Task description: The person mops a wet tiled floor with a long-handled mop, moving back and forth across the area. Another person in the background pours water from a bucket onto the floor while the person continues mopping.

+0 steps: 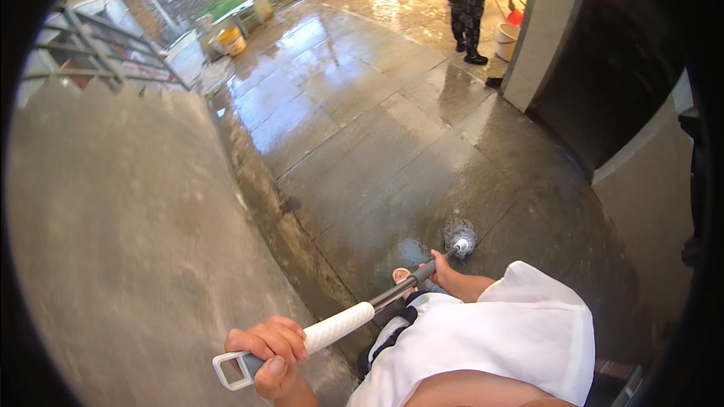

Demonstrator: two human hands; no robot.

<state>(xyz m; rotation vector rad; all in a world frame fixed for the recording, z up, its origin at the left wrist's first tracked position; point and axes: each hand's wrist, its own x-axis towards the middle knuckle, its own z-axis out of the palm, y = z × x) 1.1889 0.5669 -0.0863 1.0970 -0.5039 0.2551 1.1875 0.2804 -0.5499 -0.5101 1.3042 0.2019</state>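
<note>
My left hand (271, 353) grips the upper end of a mop handle (339, 327), around the white textured grip beside its square hanging loop. Lower down the pole, my right hand (440, 271) is closed around the grey section. The round string mop head (461, 240) rests on the wet concrete floor (362, 152), ahead of my sandalled foot (401, 276). Water on the floor reflects light.
A low concrete wall (130, 209) runs along the left, with a gutter beside it. At the back, a person (469, 0) stands by a white bucket (506, 40) and holds something red. A yellow bucket (232, 40) stands back left. A pillar (546, 34) rises at right.
</note>
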